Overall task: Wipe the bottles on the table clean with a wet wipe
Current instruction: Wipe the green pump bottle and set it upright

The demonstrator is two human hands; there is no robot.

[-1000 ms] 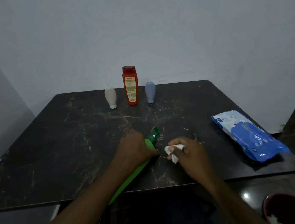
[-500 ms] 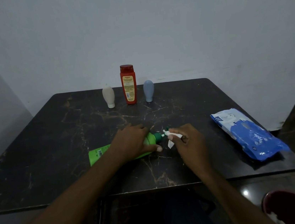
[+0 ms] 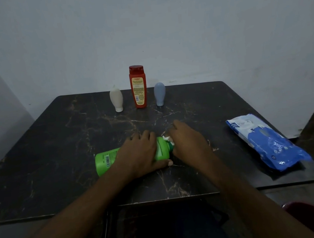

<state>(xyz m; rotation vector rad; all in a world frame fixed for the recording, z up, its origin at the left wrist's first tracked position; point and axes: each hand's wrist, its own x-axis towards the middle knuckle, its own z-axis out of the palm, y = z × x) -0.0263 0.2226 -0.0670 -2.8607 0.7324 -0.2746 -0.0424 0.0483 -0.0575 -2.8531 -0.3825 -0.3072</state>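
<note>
The green bottle [image 3: 108, 161] is laid on its side at 6 o'clock on the table [image 3: 48, 161], cap [image 3: 170, 147] toward 3 o'clock, and is gripped by the left hand [image 3: 142, 154]. The wet wipe [image 3: 167, 138] is clasped against the cap by the right hand [image 3: 188, 142]. The wipe pack [image 3: 265, 141] is placed at 3 o'clock.

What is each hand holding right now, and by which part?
Left hand grips the green bottle, which lies on its side, around its upper body near the neck. Right hand holds the white wet wipe bunched against the bottle's neck.
</note>
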